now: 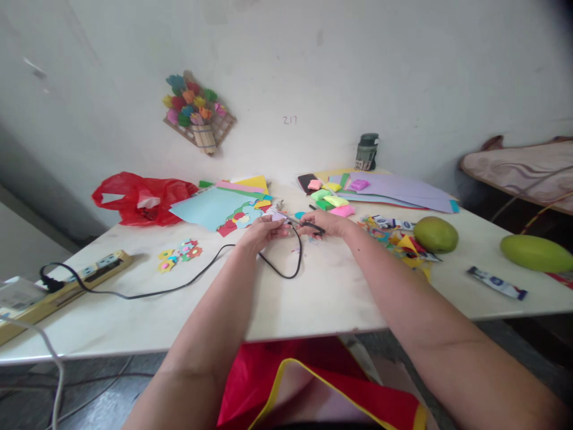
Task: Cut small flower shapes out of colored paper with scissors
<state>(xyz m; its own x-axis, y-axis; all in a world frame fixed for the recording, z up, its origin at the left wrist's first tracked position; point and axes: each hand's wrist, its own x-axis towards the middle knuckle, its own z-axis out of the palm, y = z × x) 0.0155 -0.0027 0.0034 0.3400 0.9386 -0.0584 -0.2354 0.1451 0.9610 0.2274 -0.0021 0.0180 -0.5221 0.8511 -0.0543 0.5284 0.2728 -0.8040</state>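
Observation:
My left hand point(263, 232) pinches a small piece of pale purple paper point(278, 216) above the middle of the table. Just to its right, my right hand point(327, 223) is closed on a pair of scissors with black handles point(319, 229). The blades point left and reach the paper; whether they are apart I cannot make out. A black cord point(293, 277) loops on the table under and between my hands. Paper cut-outs in several colours point(244, 216) lie just beyond my left hand. Small paper flowers point(179, 255) rest further left.
A power strip point(67, 292) and a red plastic bag point(143, 200) are at left. Coloured sheets point(403, 188) and soft clay packets point(333, 200) lie at the back. On the right are paper scraps point(407, 246), green fruits point(435, 234), a glue tube point(496, 283) and a bottle point(366, 152).

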